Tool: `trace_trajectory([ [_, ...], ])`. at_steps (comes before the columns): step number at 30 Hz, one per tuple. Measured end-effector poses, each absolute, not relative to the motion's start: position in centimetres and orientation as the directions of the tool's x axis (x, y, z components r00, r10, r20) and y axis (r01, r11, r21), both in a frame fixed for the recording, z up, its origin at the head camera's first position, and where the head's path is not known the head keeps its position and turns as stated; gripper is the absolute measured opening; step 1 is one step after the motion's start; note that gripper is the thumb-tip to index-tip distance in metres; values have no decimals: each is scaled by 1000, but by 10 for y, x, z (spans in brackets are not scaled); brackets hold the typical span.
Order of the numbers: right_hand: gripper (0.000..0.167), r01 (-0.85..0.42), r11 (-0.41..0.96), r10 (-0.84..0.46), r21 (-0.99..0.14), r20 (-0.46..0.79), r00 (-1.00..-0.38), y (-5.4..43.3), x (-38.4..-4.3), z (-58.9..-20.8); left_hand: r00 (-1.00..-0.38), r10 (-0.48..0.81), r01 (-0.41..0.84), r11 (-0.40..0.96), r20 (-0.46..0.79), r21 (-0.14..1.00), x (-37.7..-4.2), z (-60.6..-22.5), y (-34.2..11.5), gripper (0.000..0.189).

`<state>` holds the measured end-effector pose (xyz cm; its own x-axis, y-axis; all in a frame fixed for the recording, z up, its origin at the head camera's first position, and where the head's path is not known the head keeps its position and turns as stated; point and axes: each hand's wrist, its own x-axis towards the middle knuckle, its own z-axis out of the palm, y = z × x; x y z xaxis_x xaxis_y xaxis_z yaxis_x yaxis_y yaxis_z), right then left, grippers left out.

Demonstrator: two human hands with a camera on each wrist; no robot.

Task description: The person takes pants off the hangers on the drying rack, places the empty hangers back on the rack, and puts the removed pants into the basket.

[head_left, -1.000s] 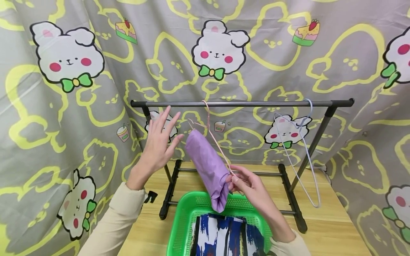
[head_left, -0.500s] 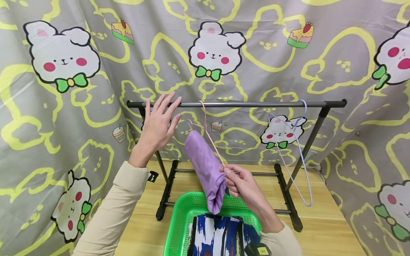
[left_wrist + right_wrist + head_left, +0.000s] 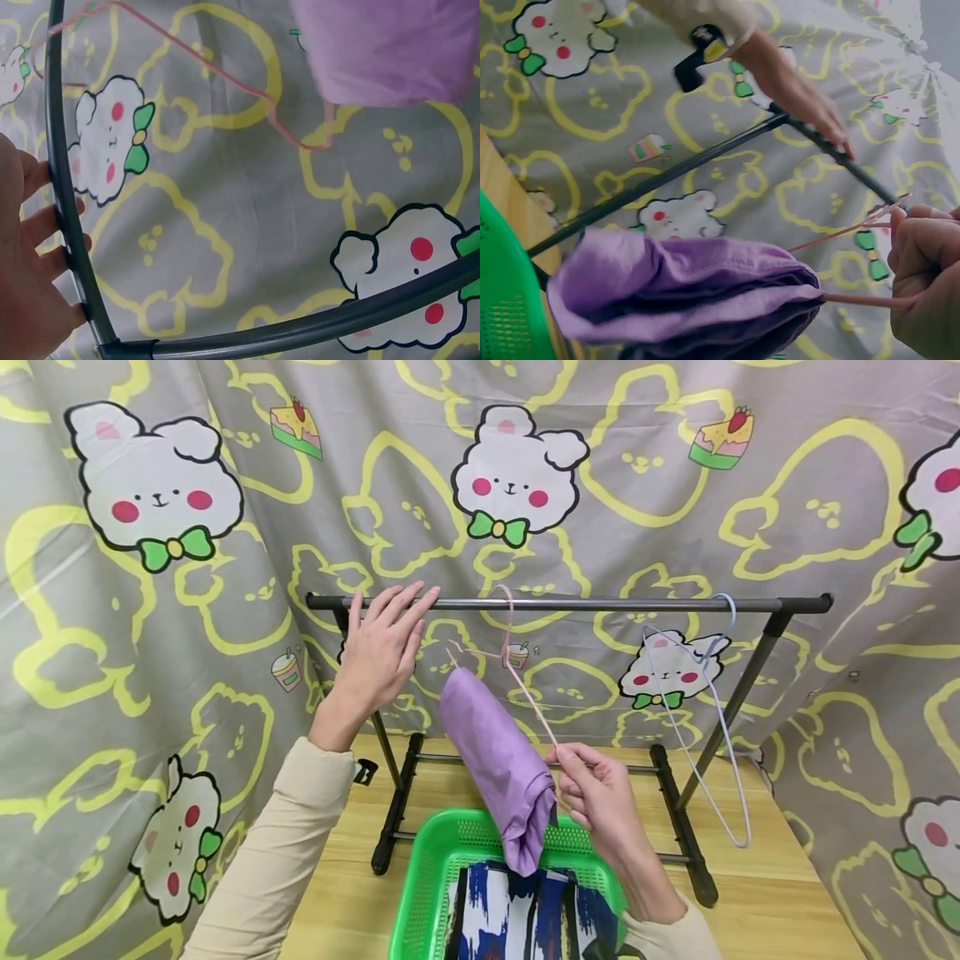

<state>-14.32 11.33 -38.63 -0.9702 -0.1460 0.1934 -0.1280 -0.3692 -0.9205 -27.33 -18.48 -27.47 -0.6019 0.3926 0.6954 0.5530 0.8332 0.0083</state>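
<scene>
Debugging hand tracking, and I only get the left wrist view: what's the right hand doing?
Observer: In the head view, the right hand pinches the pink hanger on its right side.
Operator: Anything on the table?
Observer: A green basket, with blue-and-white fabric in it.
Operator: Anything else hung on the rail?
Observer: Yes, a blue hanger, toward the right end, with nothing on it.
</scene>
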Motion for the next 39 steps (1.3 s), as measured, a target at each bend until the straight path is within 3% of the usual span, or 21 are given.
trace_trajectory([
  [9, 30, -231, -338, -129, -912, 288, -949, 132, -116, -370, -593, 371, 546, 838, 714, 18, -271, -275, -183, 44],
  [18, 21, -325, -183, 25, -928, 326, -945, 156, -94, -378, -603, 334, 533, 844, 724, 54, -270, -277, -178, 44],
  [30, 17, -303, 166, 260, -939, 338, -905, 189, -70, -392, -573, 366, 558, 829, 733, 23, -271, -275, -178, 43],
  [39, 15, -251, 228, 297, -941, 313, -902, 196, -59, -398, -546, 399, 611, 791, 737, 24, -256, -288, -182, 47],
])
